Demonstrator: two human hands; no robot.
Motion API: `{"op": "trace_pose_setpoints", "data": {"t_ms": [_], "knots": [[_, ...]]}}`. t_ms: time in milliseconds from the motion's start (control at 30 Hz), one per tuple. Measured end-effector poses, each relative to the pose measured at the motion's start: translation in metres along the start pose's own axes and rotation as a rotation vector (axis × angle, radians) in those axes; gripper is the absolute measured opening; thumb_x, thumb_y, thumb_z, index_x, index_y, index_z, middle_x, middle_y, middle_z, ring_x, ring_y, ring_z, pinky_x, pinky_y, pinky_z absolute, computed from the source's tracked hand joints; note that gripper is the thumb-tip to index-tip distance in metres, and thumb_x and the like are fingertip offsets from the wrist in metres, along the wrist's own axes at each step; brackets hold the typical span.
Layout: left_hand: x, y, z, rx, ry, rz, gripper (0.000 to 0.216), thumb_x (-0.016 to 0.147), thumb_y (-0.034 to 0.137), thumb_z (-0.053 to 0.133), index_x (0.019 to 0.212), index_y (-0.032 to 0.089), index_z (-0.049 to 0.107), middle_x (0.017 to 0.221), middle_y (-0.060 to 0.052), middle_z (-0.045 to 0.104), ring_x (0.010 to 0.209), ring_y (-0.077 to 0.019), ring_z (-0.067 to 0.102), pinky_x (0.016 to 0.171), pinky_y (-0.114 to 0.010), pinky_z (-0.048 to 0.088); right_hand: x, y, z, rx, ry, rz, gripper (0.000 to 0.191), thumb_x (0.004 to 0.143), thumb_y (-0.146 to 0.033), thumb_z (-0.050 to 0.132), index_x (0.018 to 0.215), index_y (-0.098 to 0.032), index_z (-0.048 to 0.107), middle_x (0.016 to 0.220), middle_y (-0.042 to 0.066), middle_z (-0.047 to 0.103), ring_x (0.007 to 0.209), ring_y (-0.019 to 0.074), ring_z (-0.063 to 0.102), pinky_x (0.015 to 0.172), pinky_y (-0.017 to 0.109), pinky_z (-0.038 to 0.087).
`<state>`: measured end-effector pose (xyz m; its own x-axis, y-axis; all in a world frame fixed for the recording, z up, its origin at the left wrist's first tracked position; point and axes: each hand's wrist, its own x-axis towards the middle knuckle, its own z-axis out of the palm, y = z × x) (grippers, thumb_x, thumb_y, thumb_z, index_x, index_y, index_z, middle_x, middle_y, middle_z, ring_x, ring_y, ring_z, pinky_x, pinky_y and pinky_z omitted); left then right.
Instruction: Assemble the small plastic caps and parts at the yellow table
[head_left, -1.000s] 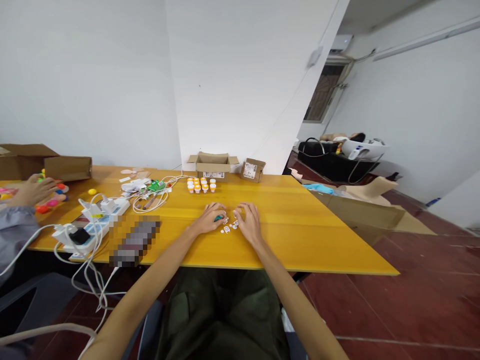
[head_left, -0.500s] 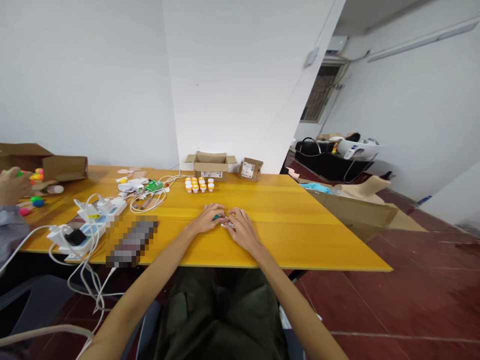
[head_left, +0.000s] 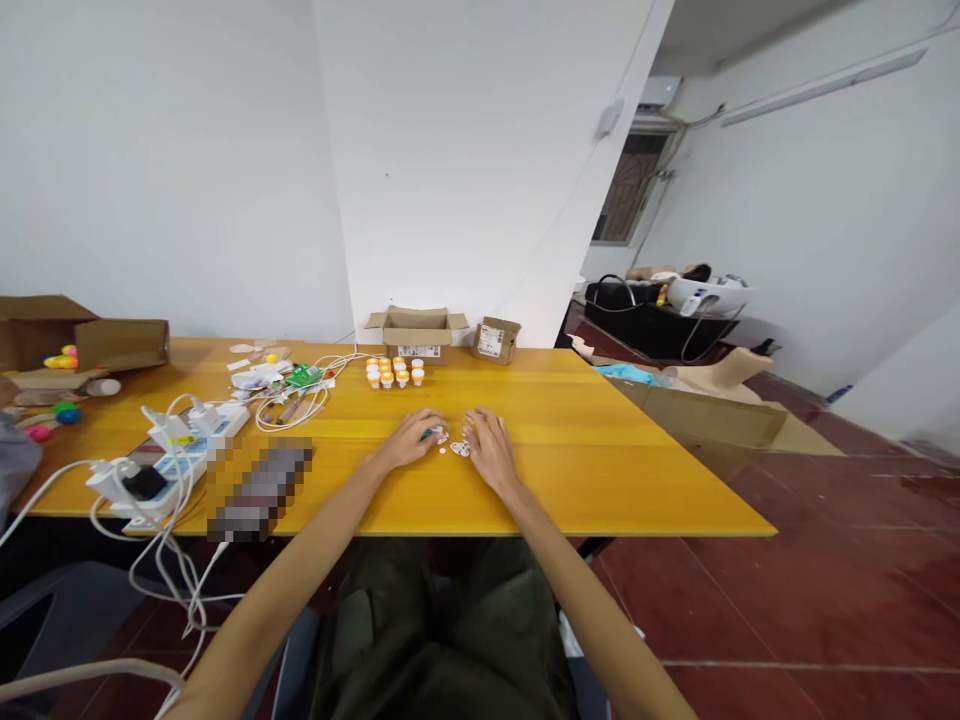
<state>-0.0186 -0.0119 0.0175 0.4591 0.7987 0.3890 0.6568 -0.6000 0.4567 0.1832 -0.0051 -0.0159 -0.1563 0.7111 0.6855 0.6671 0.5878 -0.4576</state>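
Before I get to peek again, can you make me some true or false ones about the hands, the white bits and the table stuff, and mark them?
White bits lie on the table between the left hand and the right hand. True.
The two hands are clasped together. False: there is a gap between them.
Little jars stand in front of an open box. True.
The table is blue. False: it is yellow.
No plugs are in the power strip. False: several are.
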Motion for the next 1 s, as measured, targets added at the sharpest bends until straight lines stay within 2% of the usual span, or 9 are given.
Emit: {"op": "trace_pose_setpoints", "data": {"t_ms": [267, 400, 567, 733, 867, 1000], "knots": [[0.0013, -0.0044, 0.0022, -0.057, 0.035, -0.018, 0.027, 0.093, 0.023, 0.047, 0.115, 0.025, 0.063, 0.117, -0.007, 0.065, 0.112, -0.0217, 0.060, 0.103, -0.039, 0.047, 0.0028, 0.0070, 0.0043, 0.099, -0.058, 0.092, 0.025, 0.086, -0.020, 0.049, 0.105, -0.027, 0.064, 0.099, 0.007, 0.071, 0.095, 0.0264, 0.065, 0.087, 0.042, 0.052], [0.0004, -0.0043, 0.0020, -0.031, 0.063, -0.064, 0.029, 0.090, 0.022, 0.049, 0.116, 0.025, 0.061, 0.117, -0.006, 0.066, 0.110, -0.0220, 0.060, 0.102, -0.039, 0.047, 0.0031, 0.0029, 0.0024, 0.183, -0.019, 0.160, 0.022, 0.085, -0.022, 0.050, 0.103, -0.026, 0.063, 0.098, 0.007, 0.072, 0.094, 0.0255, 0.067, 0.086, 0.041, 0.054], [-0.0002, -0.0064, 0.0027, 0.006, 0.087, -0.107, 0.030, 0.085, 0.023, 0.057, 0.114, 0.026, 0.062, 0.112, -0.005, 0.068, 0.109, -0.0242, 0.060, 0.101, -0.041, 0.047, 0.0042, 0.0057, 0.0058, 0.349, 0.064, 0.256, 0.027, 0.086, -0.031, 0.053, 0.110, -0.023, 0.063, 0.102, 0.010, 0.073, 0.097, 0.0261, 0.069, 0.086, 0.043, 0.056], [0.0008, -0.0085, 0.0045, 0.003, 0.090, -0.117, 0.028, 0.085, 0.020, 0.054, 0.112, 0.026, 0.062, 0.108, -0.005, 0.068, 0.104, -0.0227, 0.062, 0.097, -0.039, 0.050, 0.0054, 0.0117, 0.0105, 0.466, 0.087, 0.311, 0.024, 0.084, -0.035, 0.056, 0.102, -0.022, 0.064, 0.094, 0.009, 0.075, 0.093, 0.0257, 0.071, 0.083, 0.041, 0.057], [0.0016, -0.0077, 0.0047, 0.004, 0.088, -0.131, 0.027, 0.083, 0.020, 0.056, 0.110, 0.025, 0.061, 0.109, -0.006, 0.067, 0.104, -0.0227, 0.062, 0.096, -0.038, 0.050, 0.0060, 0.0097, 0.0108, 0.491, 0.078, 0.331, 0.019, 0.083, -0.036, 0.055, 0.094, -0.022, 0.063, 0.088, 0.008, 0.074, 0.089, 0.0253, 0.071, 0.081, 0.040, 0.057], [0.0010, -0.0064, 0.0025, 0.049, 0.074, -0.148, 0.028, 0.082, 0.021, 0.058, 0.109, 0.024, 0.059, 0.109, -0.006, 0.066, 0.107, -0.0237, 0.061, 0.098, -0.039, 0.047, 0.0056, 0.0087, 0.0075, 0.417, 0.087, 0.336, 0.016, 0.082, -0.033, 0.054, 0.092, -0.023, 0.062, 0.089, 0.008, 0.074, 0.089, 0.0260, 0.071, 0.081, 0.041, 0.057]]}}
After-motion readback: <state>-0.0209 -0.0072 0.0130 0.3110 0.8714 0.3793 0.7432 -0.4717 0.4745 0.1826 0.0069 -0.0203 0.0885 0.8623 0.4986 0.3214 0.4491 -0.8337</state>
